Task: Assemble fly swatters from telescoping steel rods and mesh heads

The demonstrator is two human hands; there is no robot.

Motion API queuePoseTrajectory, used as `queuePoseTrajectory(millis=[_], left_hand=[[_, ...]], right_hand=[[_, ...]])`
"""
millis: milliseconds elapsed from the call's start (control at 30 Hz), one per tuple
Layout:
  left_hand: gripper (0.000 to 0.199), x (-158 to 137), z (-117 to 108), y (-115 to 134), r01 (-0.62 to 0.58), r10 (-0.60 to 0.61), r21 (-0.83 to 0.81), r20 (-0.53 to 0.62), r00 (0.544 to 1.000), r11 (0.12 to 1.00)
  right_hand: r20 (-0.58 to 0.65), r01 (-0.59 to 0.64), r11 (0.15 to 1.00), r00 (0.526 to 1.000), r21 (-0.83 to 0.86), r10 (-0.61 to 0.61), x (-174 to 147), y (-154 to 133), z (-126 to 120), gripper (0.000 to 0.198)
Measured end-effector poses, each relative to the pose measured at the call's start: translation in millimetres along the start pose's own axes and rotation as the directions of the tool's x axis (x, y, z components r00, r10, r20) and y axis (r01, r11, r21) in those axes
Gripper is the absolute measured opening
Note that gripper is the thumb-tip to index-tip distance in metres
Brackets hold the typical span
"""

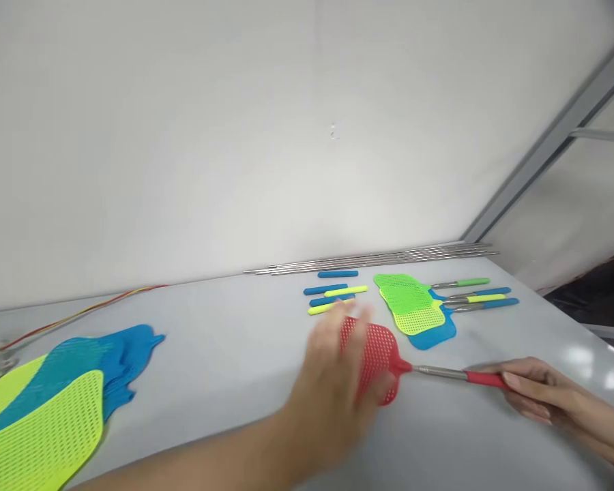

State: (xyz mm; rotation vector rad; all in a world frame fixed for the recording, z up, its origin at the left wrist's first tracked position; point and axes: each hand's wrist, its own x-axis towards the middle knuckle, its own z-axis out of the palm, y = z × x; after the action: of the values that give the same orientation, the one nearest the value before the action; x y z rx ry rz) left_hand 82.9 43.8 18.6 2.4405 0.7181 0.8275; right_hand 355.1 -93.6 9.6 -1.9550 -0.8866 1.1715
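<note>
Grey tabletop [209,361] w/ white wall [209,136] behind, red swatter [402,366] was R of ctr, its handle [484,379] pinched in your R hand [542,392], your L hand [332,382] blurred over its mesh [381,341], grip unclear, other swatters [404,294] lay just beyond

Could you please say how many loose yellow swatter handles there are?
2: one yellow handle between two blue handles, another yellow handle nearest the left hand, which may hide more.

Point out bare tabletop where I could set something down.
Widest: the table between the blue swatter heads and the red swatter; the left forearm crosses its near side. Narrower: between the red swatter's handle and the overlapping swatters. Crowded: the rear, center to right, with steel rods, loose handles and those swatters.
</note>
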Motion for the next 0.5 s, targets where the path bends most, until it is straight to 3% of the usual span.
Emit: queuePoseTrajectory(millis=[33, 67, 100, 167, 233, 333, 500], left_hand=[[0.066, 5.9, -1.9, -7.0, 0.186, -0.187, -0.124, 0.005, 0.982, 0.975], [0.07, 11.3, -2.9, -13.4, 0.344, -0.328, -0.274, 0.101, 0.939, 0.898], [0.065, 15.6, -3.2, -18.6, 0.463, -0.378, -0.425, 0.273, 0.885, 0.778], [0.048, 20.2, -3.0, -24.3, 0.635, -0.288, -0.599, 0.577, 0.765, 0.487], [0.036, 20.2, -3.1, -25.4, 0.687, -0.222, -0.635, 0.657, 0.721, 0.353], [0.031, 18.1, -1.3, -26.0, 0.707, -0.207, -0.626, 0.683, 0.7, 0.329], [0.033, 22.3, 13.8, -32.9, 0.719, -0.32, -0.617, 0.644, 0.695, 0.318]], right_hand=[[0.023, -0.019, 1.0, 1.0, 0.023, 0.018, -4.2, 4.5, -3.2, 0.044], [0.031, -0.029, 0.999, 0.999, 0.037, 0.028, -7.7, 8.0, -5.0, 0.045], [0.034, -0.034, 0.998, 0.999, 0.047, 0.032, -10.3, 10.4, -5.4, 0.045], [0.03, -0.042, 0.998, 0.999, 0.048, 0.04, -12.7, 12.5, -2.8, 0.041], [0.048, -0.053, 0.998, 0.997, 0.017, 0.052, -12.3, 12.9, 3.3, 0.037], [0.144, -0.06, 0.998, 0.988, -0.004, 0.06, -8.8, 12.9, 14.6, 0.035], [0.139, -0.069, 0.986, 0.989, 0.153, 0.047, -0.5, 5.9, 17.7, 0.041]])
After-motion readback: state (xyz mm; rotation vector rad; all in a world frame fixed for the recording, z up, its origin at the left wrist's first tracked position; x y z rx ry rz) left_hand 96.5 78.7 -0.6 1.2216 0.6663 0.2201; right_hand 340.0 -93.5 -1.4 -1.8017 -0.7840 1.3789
